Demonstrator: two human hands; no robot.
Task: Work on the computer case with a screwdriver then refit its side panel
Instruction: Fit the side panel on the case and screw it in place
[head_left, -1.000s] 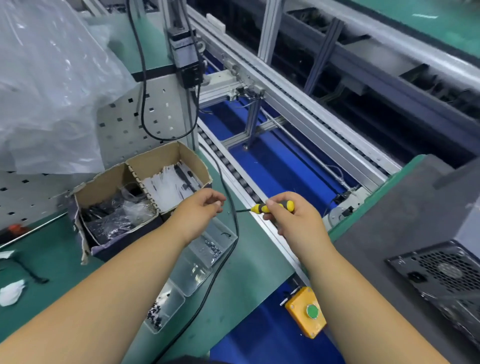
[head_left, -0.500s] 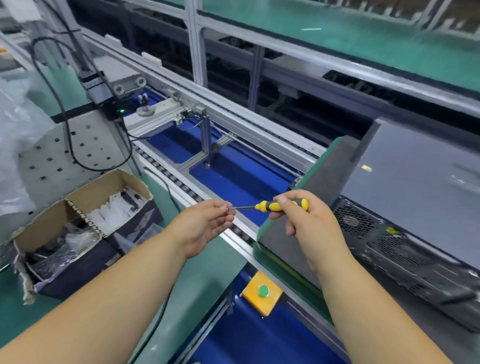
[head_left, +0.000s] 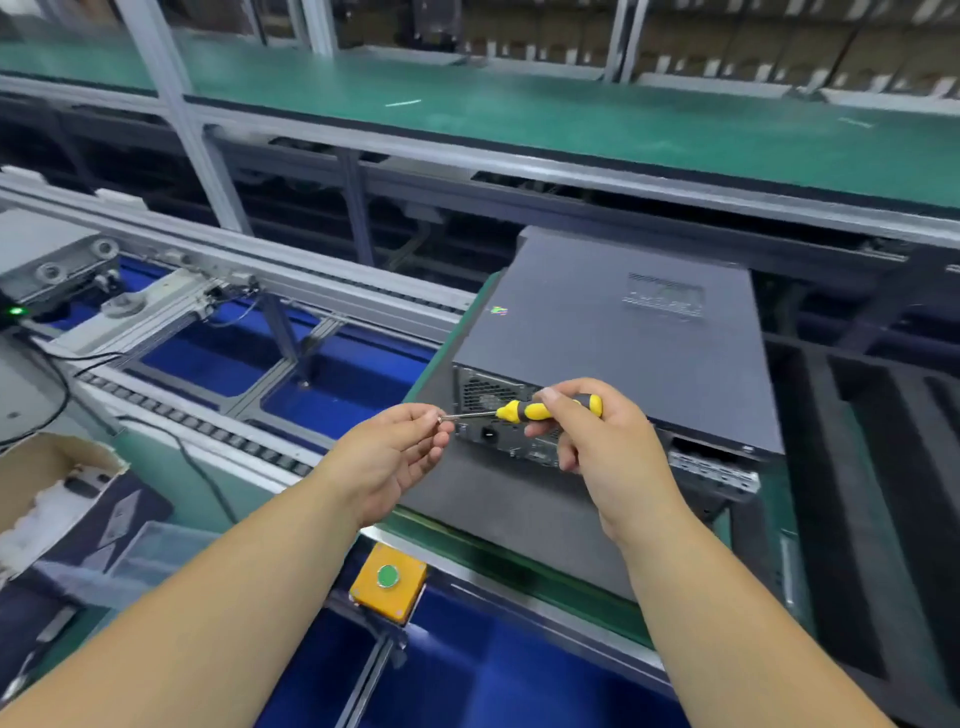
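A dark grey computer case (head_left: 623, 338) lies flat on a grey foam pad (head_left: 493, 499), its side panel facing up and its rear ports facing me. My right hand (head_left: 597, 441) grips a yellow and black screwdriver (head_left: 540, 410) held level in front of the case's rear. My left hand (head_left: 395, 452) pinches a small screw (head_left: 439, 417) against the screwdriver's tip. Both hands hover just above the foam pad.
A conveyor with blue trays (head_left: 311, 384) runs along the left. A yellow box with a green button (head_left: 387, 582) sits at the near edge. Cardboard parts boxes (head_left: 57, 499) stand at lower left. Black foam inserts (head_left: 872, 493) lie to the right. A green shelf (head_left: 519, 119) spans behind.
The view has swung right from the parts boxes to the computer case. Both hands, holding screwdriver and screw together, have moved to the case's rear.
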